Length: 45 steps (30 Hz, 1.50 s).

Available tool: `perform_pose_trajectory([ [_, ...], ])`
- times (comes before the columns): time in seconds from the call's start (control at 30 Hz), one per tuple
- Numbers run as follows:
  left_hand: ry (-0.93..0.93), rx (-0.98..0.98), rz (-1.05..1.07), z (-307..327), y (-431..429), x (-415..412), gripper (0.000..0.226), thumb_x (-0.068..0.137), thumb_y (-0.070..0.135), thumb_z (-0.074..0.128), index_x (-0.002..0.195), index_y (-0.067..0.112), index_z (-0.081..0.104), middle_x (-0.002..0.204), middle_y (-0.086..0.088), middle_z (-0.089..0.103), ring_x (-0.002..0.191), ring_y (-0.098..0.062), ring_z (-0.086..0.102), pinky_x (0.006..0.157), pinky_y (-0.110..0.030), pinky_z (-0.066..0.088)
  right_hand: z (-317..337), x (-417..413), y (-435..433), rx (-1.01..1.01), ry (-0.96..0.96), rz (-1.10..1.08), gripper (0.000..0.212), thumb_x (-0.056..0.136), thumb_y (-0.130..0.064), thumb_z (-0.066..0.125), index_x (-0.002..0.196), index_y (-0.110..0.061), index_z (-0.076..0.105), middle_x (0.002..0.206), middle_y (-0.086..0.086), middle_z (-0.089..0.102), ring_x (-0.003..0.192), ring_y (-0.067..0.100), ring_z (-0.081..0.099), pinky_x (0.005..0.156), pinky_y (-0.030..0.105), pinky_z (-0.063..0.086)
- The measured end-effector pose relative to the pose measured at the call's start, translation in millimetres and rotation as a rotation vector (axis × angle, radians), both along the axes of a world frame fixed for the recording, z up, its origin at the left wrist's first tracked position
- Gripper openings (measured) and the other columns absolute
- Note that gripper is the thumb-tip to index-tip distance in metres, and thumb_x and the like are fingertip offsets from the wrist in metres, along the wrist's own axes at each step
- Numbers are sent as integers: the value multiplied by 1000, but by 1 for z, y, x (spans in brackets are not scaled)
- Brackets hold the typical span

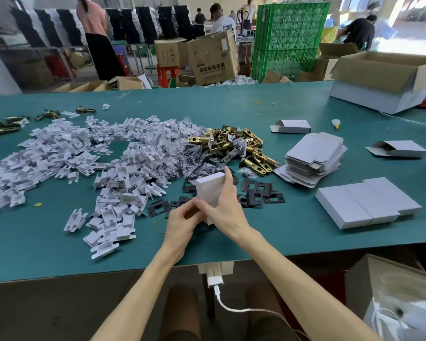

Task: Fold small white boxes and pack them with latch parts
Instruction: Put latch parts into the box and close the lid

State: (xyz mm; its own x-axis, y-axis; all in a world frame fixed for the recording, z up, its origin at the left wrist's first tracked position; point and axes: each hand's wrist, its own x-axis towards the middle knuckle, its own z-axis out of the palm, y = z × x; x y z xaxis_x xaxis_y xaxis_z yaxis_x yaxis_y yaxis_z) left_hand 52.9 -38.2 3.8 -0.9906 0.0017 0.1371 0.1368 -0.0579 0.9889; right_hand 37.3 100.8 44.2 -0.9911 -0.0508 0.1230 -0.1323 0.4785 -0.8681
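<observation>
Fingers of both hands hold one small white box (pixel 210 190), tilted just above the green surface (pixel 293 230) near its front edge. The right hand (pixel 228 210) wraps the box from the right, thumb stretched up along its far corner. The left hand (pixel 182 223) pinches the box's near end, fingertips curled at the flap.

Under and around the box lie black plates (pixel 255 193), roughly a dozen, some overlapping, scattered on both sides of the hands. Beyond them sits one heap of brass latches (pixel 239 147), too tangled to count. Left of that spread a heap of clear bagged parts (pixel 180 143) and a wide drift of white inserts (pixel 67 153), far too many to count.

To the right stands one stack of flat box blanks (pixel 315 156). Two open-ended boxes (pixel 293 126) lie apart, one behind the stack and one further right. Nearer the front, closed white boxes (pixel 367 204) lie side by side and touching, at least three. One yellow rubber band (pixel 155 226) lies just left of the left hand. A few dark latches (pixel 4 127) lie at the far left.
</observation>
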Motion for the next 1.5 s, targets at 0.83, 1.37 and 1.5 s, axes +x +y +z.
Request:
perform_pose_trajectory([
  [0.83,-31,-24,70,-4,2,-3,25,107,26,53,111,11,73,94,-12,77,82,-21,72,75,-27,59,-15,28,34,370,211,-14,124,82,-33,79,155,-44,-21,132,7,38,113,28,53,91,43,54],
  [1.37,-44,-28,88,-5,1,-4,18,110,11,49,125,15,58,96,-9,79,84,-22,74,75,-27,59,-3,32,167,621,11,-323,88,89,-39,69,159,-33,16,133,14,45,116,36,53,86,45,53],
  [1.5,-43,-39,96,-4,2,-4,18,109,11,50,125,15,58,95,-8,79,83,-21,74,75,-25,59,-11,30,176,653,-54,-376,75,90,-38,67,153,-21,30,139,16,46,124,36,47,98,47,47],
])
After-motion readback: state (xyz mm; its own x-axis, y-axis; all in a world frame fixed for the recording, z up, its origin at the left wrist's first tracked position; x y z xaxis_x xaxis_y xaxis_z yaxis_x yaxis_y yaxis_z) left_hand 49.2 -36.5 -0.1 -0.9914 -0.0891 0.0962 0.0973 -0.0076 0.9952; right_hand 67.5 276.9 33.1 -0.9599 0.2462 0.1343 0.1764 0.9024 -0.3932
